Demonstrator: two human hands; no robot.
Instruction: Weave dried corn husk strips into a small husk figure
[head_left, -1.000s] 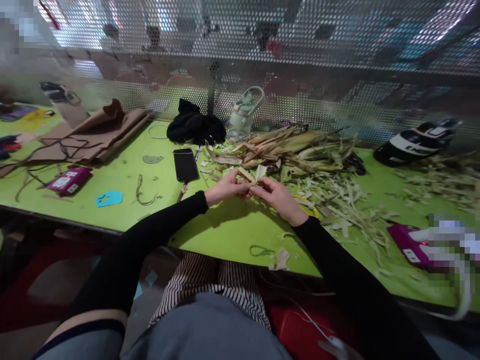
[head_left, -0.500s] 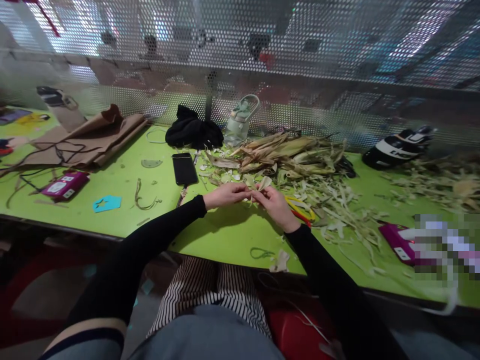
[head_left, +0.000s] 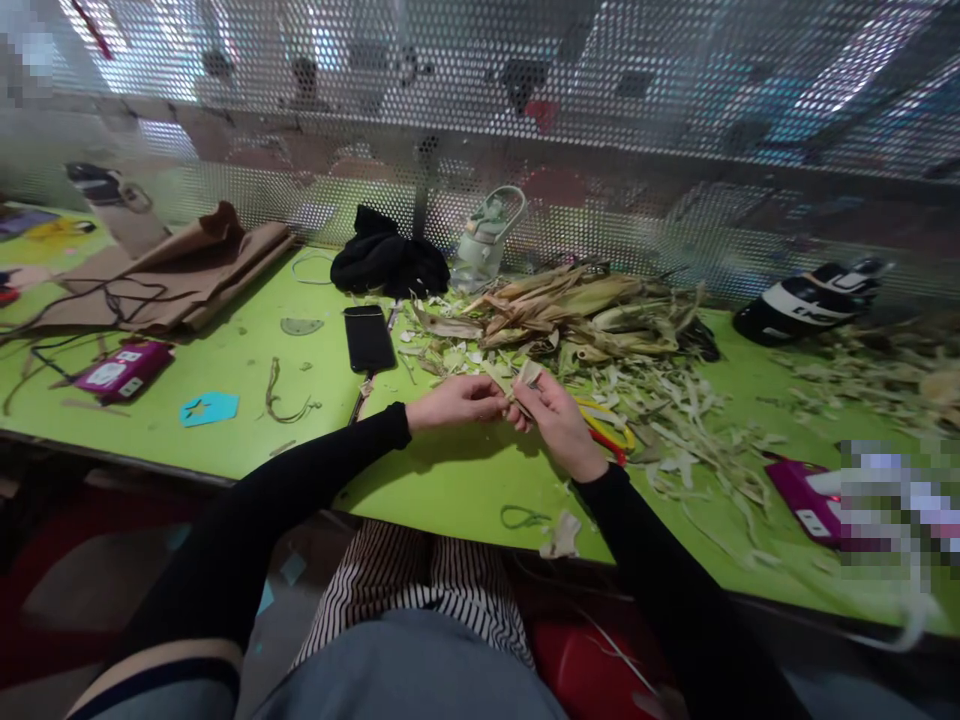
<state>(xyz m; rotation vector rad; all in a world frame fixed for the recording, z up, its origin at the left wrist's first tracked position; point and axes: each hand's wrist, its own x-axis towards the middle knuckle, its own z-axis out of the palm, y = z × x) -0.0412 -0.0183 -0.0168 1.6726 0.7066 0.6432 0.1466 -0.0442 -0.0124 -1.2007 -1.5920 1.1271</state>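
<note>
Both my hands meet over the near middle of the green table (head_left: 442, 480), pinching a small pale piece of corn husk (head_left: 528, 374) between them. My left hand (head_left: 454, 402) is closed, thumb against fingers, on its left side. Closed around the other side, my right hand (head_left: 556, 418) has part of the husk sticking up above its fingers. Just right of that hand lie red and yellow scissor-like handles (head_left: 621, 432), partly covered. Behind the hands is a heap of dried corn husks (head_left: 577, 305), with torn husk strips (head_left: 686, 400) scattered to its right.
A phone (head_left: 369, 338), black cloth (head_left: 386, 260) and pale green bottle (head_left: 482, 240) stand left of the heap. Brown paper (head_left: 195, 275), a purple box (head_left: 126, 370) and a blue tag (head_left: 208, 408) lie further left. A black bottle (head_left: 806, 305) lies right. A perforated screen (head_left: 450, 90) closes the back.
My hands have shifted slightly, the left turning with its fingers curled lower. The husk piece now stands up more above my right fingers. The view has tilted a little.
</note>
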